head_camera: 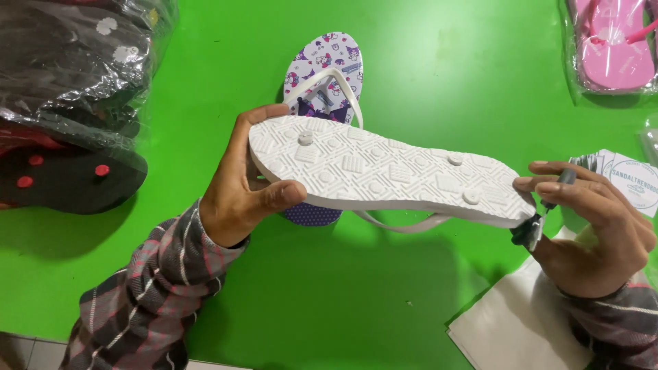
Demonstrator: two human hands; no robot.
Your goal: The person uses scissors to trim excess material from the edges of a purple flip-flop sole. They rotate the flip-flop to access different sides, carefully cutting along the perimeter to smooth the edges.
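My left hand [240, 188] grips the toe end of a white flip-flop [384, 171] held sole-up above the green table, its patterned tread and strap plugs facing me. My right hand [589, 226] is at the heel end, fingers closed around a small dark tool [531, 229] that touches the heel's edge. The sandal's white strap hangs below the sole. Under it lies a second flip-flop [325, 68] with a purple cartoon print and white strap, resting flat on the table.
Bagged black sandals with red plugs [65, 164] are stacked at the left. Pink sandals in plastic [613, 44] sit at the top right. A printed card [627, 178] and white sheets [521, 322] lie at the right on the green table [425, 62].
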